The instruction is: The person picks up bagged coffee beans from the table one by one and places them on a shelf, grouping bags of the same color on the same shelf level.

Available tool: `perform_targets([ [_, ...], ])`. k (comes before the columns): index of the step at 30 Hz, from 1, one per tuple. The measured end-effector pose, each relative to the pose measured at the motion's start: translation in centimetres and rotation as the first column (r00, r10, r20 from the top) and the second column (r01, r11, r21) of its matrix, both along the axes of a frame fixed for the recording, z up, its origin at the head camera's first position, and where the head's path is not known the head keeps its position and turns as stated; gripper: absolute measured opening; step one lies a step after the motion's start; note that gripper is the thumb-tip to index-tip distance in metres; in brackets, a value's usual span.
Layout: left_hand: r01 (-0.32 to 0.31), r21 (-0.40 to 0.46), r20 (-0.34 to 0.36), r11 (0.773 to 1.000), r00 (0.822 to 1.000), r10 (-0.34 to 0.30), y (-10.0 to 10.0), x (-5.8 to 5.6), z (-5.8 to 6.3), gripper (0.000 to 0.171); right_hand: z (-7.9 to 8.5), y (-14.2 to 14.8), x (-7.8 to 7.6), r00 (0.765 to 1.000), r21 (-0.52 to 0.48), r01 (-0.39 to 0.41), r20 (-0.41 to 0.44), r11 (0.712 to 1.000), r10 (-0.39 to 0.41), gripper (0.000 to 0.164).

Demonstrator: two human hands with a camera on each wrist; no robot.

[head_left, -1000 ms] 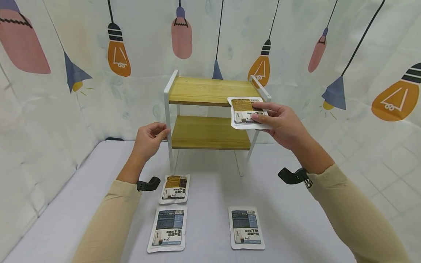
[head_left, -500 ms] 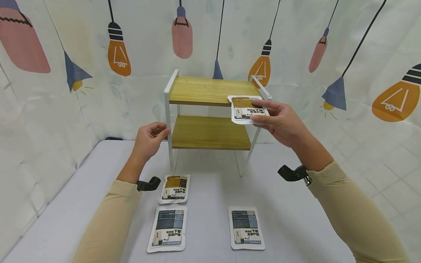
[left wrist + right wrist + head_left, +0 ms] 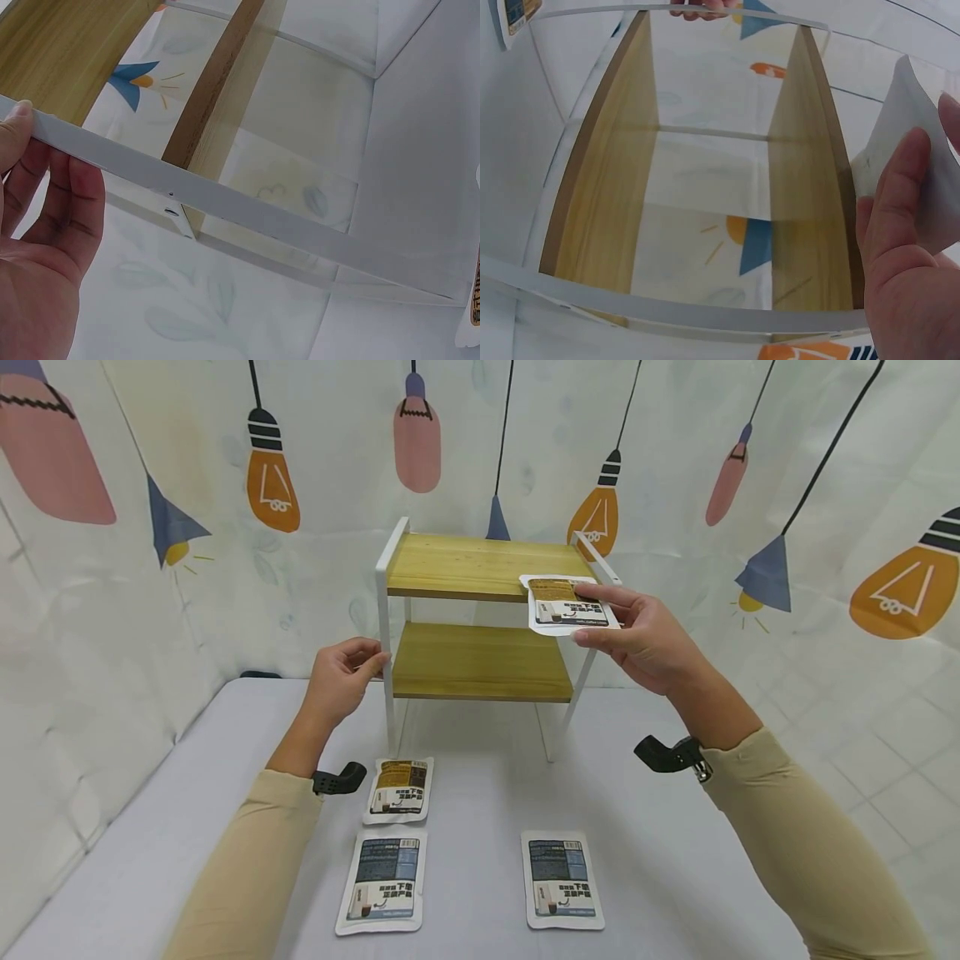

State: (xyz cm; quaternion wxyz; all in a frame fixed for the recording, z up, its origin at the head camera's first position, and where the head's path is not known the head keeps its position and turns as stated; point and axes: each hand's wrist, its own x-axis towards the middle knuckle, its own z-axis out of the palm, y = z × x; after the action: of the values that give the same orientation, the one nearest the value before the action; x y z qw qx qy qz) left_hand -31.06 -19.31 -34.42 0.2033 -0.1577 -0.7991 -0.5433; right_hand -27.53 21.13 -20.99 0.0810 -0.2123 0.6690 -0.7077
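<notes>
A two-tier shelf with wooden boards, upper board (image 3: 472, 564) and lower board (image 3: 480, 660), stands on a white metal frame. My left hand (image 3: 341, 681) pinches its left front post (image 3: 247, 214) between thumb and fingers, as the left wrist view shows. My right hand (image 3: 648, 639) holds a white pouch (image 3: 561, 603) with a brown-and-white label by its right side, thumb below and fingers on top. The pouch overlaps the upper board's front right corner in the head view. From the right wrist, the pouch's plain underside (image 3: 907, 112) shows beside the board edge, fingers against it.
On the white-covered table (image 3: 472, 877) lie a smaller brown-label pouch (image 3: 399, 791), a blue-label pouch (image 3: 382, 882) in front of it, and another blue-label pouch (image 3: 562, 881) to the right. A lamp-patterned curtain (image 3: 330, 577) hangs behind the shelf.
The pouch in my right hand has tipped flatter, its near edge rising toward the upper board's level. My right thumb now sits lower, under the near edge. The left hand keeps its place.
</notes>
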Motion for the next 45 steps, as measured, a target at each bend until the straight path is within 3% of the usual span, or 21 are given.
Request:
perform_targets([
  [22,-0.007,0.0,0.011,1.0,1.0,0.007,0.1,0.1,0.1,0.031,0.2,-0.5,-1.2,0.998,-0.015,0.05,-0.032,0.999,-0.05,0.063],
  [32,-0.003,0.001,0.017,1.0,1.0,0.003,0.1,0.1,0.1,0.031,0.4,-0.8,-1.4,0.995,-0.032,0.101,-0.008,0.994,-0.101,0.059],
  [45,-0.013,-0.006,0.016,1.0,1.0,0.013,0.2,0.3,0.1,0.033,0.6,-0.7,-2.0,0.98,0.056,0.199,0.005,0.978,-0.199,0.061],
])
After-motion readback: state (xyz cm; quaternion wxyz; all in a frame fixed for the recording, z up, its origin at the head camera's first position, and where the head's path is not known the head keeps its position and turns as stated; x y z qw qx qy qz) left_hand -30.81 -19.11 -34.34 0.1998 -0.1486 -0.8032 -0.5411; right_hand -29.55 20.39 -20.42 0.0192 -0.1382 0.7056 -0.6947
